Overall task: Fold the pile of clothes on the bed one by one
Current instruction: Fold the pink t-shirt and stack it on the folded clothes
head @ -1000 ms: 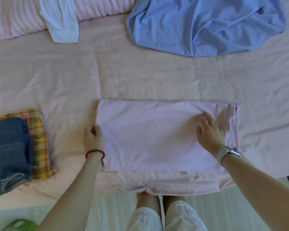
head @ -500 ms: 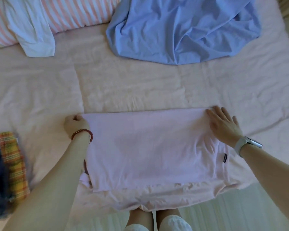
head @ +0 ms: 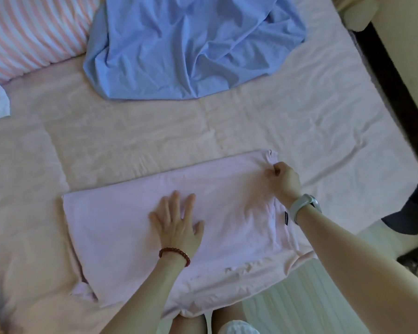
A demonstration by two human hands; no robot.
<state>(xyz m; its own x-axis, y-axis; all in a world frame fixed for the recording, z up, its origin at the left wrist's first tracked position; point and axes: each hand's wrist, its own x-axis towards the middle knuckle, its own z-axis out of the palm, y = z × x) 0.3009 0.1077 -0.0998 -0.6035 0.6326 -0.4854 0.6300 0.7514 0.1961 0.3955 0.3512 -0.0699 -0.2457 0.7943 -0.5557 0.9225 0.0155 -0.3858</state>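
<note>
The bed (head: 263,126), spread with a pale pink sheet, fills nearly the whole view, and a striped pink-and-white pillow (head: 32,34) lies at its far left corner. Just beside the pillow a crumpled blue garment (head: 188,49) sprawls across the far side of the bed, well apart from the work going on nearer the edge. There a pink T-shirt (head: 121,227) lies flat in a long folded rectangle, its near edge running along the edge of the bed, with a small dark label showing near its right end. The person's left hand (head: 176,225) rests palm down on the middle of the T-shirt, its fingers (head: 173,201) straight and spread wide, pressing the cloth. The right hand (head: 284,179) is at the far right corner of the T-shirt, its fingers curled and pinching a bit of the fabric there. A white watch (head: 304,206) sits on the right wrist and a red bead bracelet (head: 174,253) on the left
</note>
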